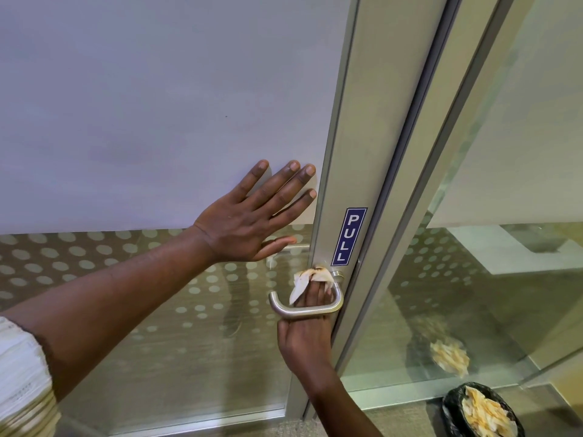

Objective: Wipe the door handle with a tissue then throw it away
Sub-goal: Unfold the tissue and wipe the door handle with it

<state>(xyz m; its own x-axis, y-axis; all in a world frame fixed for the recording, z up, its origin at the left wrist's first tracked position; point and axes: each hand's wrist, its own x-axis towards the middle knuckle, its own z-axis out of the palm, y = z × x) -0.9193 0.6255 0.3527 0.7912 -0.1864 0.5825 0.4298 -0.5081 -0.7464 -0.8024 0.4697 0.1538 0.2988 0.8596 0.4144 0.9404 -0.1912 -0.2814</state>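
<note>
A silver lever door handle (303, 311) juts from the aluminium frame of a frosted glass door (157, 105), below a blue PULL sticker (348, 236). My right hand (304, 339) reaches up behind the handle bar, fingers pinching a crumpled, brown-stained white tissue (307, 280) against the handle's base near the frame. My left hand (252, 216) lies flat on the frosted glass to the left of the frame, fingers spread, holding nothing.
A bin lined with a black bag (482, 411), holding crumpled paper, stands on the floor at the bottom right, beside a fixed glass panel (473, 279) that reflects it. The lower door glass carries a dotted pattern.
</note>
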